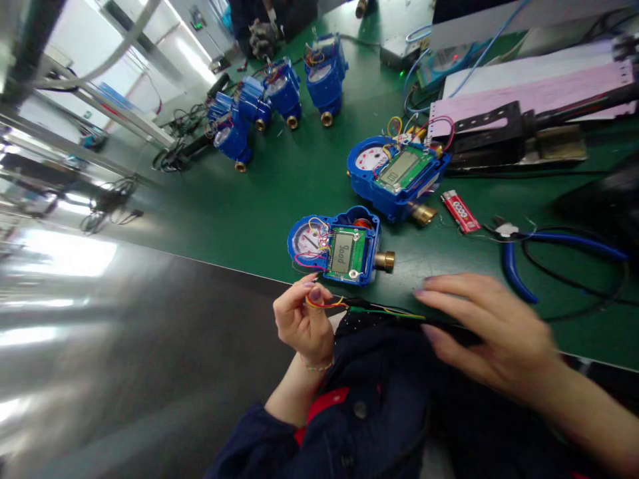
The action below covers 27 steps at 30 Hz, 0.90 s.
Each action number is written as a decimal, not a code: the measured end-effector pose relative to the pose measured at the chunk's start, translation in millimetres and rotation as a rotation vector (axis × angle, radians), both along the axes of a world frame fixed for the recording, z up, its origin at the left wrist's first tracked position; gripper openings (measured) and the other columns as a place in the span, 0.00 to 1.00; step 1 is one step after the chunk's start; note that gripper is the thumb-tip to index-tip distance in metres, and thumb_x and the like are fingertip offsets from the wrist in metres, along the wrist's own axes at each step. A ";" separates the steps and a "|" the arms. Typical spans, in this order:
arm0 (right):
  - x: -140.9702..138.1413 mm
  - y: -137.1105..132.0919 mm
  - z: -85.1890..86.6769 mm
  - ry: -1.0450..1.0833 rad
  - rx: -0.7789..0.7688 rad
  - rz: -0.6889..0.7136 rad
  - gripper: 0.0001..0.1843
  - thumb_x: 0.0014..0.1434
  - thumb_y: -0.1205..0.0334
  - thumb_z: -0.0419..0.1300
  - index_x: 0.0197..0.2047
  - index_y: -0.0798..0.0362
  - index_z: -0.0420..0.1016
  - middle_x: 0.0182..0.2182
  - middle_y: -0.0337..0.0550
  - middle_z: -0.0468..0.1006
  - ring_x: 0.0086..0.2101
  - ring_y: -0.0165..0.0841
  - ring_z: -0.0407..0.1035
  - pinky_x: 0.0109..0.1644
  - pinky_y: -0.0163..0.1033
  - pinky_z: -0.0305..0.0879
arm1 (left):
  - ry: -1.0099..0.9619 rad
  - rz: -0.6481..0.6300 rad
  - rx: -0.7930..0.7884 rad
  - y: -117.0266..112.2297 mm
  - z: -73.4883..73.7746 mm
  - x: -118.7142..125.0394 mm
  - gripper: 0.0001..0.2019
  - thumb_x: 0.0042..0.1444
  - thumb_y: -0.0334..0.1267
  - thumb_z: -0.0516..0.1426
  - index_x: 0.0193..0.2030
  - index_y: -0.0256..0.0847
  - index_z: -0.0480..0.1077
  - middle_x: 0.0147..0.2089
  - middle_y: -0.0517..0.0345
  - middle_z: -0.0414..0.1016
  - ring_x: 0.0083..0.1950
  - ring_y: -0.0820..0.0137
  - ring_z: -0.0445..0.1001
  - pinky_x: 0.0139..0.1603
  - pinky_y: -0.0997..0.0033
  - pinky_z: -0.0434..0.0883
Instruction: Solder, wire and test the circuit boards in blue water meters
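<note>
My left hand [305, 326] is closed in a pinch at the table's front edge, holding the thin ends of several coloured wires [383, 310]. The wires, red, yellow, green and black, stretch to the right over my lap. My right hand [492, 332] is open, thumb and fingers apart around the far end of the wires, without visibly gripping it. Just beyond my left hand lies a blue water meter [344, 251], its cover off, with a lit-up looking display, a round dial and a brass fitting. Behind it is a second opened blue meter [399, 169] with loose wires.
Blue-handled cutting pliers [512, 266] and a red-and-white packet [460, 212] lie to the right. A black tool holder [499, 126] rests by pink and white papers [549, 83]. Several blue meters [283, 90] stand further back left on the green table [200, 199].
</note>
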State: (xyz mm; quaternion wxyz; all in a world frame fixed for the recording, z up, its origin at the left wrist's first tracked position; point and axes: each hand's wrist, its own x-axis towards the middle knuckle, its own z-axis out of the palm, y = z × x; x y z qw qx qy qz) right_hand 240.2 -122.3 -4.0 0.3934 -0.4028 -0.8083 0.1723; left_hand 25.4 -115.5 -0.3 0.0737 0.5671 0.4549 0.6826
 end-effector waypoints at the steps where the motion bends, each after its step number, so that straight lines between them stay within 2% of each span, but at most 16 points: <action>1: -13.5 -0.9 -1.3 0.046 -0.038 0.036 0.16 0.58 0.57 0.57 0.48 0.53 0.69 0.43 0.48 0.74 0.43 0.33 0.69 0.47 0.40 0.68 | -0.012 0.033 -0.005 -4.1 4.0 2.6 0.06 0.56 0.26 0.56 0.40 0.38 0.66 0.26 0.66 0.70 0.23 0.79 0.70 0.34 0.74 0.75; 4: -52.7 -1.2 -7.5 0.239 -0.322 0.177 0.22 0.58 0.57 0.57 0.54 0.57 0.66 0.46 0.50 0.74 0.46 0.33 0.69 0.49 0.39 0.68 | -0.136 0.002 -0.054 -14.7 16.7 8.8 0.07 0.57 0.25 0.55 0.40 0.40 0.65 0.26 0.67 0.71 0.21 0.78 0.70 0.21 0.81 0.69; 7: -68.6 -1.7 -8.6 0.371 -0.609 0.298 0.19 0.57 0.58 0.58 0.51 0.55 0.69 0.40 0.43 0.76 0.37 0.28 0.71 0.40 0.32 0.68 | -0.303 -0.163 -0.112 -21.4 22.7 12.5 0.07 0.59 0.26 0.52 0.40 0.41 0.63 0.28 0.63 0.75 0.25 0.78 0.72 0.25 0.82 0.70; 9: -64.2 -4.1 -5.1 0.397 -0.698 0.317 0.12 0.57 0.59 0.58 0.44 0.54 0.73 0.31 0.38 0.76 0.29 0.25 0.69 0.32 0.29 0.65 | -0.418 -0.274 -0.146 -24.6 22.4 13.3 0.07 0.58 0.25 0.51 0.40 0.42 0.63 0.32 0.59 0.77 0.28 0.77 0.73 0.29 0.82 0.71; 12: -46.9 -10.4 0.7 0.392 -0.665 0.207 0.09 0.58 0.58 0.58 0.35 0.54 0.74 0.24 0.35 0.74 0.24 0.24 0.66 0.27 0.29 0.60 | -0.563 -0.428 -0.217 -29.1 20.0 14.2 0.06 0.55 0.27 0.54 0.38 0.41 0.65 0.35 0.59 0.76 0.34 0.75 0.73 0.36 0.78 0.73; 16: -24.2 -19.3 1.0 0.352 -0.465 -0.038 0.08 0.57 0.58 0.60 0.33 0.53 0.74 0.25 0.36 0.75 0.26 0.25 0.67 0.28 0.29 0.60 | -0.614 -0.605 -0.332 -31.8 17.0 23.0 0.04 0.54 0.35 0.57 0.33 0.40 0.65 0.31 0.60 0.72 0.36 0.74 0.72 0.44 0.72 0.72; 18: -15.0 -23.2 -0.9 0.321 -0.333 -0.143 0.05 0.56 0.60 0.61 0.34 0.53 0.74 0.26 0.37 0.75 0.25 0.24 0.66 0.28 0.29 0.59 | -0.586 -0.634 -0.409 -30.2 13.6 30.9 0.07 0.53 0.33 0.59 0.31 0.41 0.62 0.27 0.64 0.69 0.35 0.75 0.70 0.47 0.72 0.71; 20: -6.4 -26.9 -2.3 0.289 -0.226 -0.234 0.04 0.55 0.62 0.62 0.34 0.53 0.74 0.26 0.37 0.74 0.24 0.24 0.65 0.27 0.30 0.59 | -0.540 -0.642 -0.488 -27.0 8.3 39.1 0.10 0.52 0.28 0.59 0.32 0.42 0.60 0.29 0.65 0.67 0.36 0.77 0.70 0.47 0.72 0.71; 23: 6.5 -33.0 -2.3 0.249 -0.151 -0.353 0.03 0.56 0.63 0.61 0.34 0.53 0.74 0.26 0.37 0.73 0.25 0.24 0.64 0.28 0.30 0.59 | -0.345 -0.628 -0.499 -22.2 0.2 48.5 0.10 0.53 0.27 0.59 0.37 0.42 0.61 0.37 0.60 0.67 0.41 0.74 0.71 0.46 0.72 0.71; 27: 21.0 -40.9 -1.1 0.245 -0.193 -0.448 0.04 0.57 0.62 0.60 0.34 0.53 0.74 0.25 0.36 0.73 0.24 0.24 0.64 0.26 0.30 0.58 | 0.150 -0.498 -0.257 -19.8 -0.8 56.0 0.12 0.52 0.25 0.59 0.43 0.40 0.66 0.46 0.52 0.67 0.47 0.68 0.71 0.48 0.64 0.72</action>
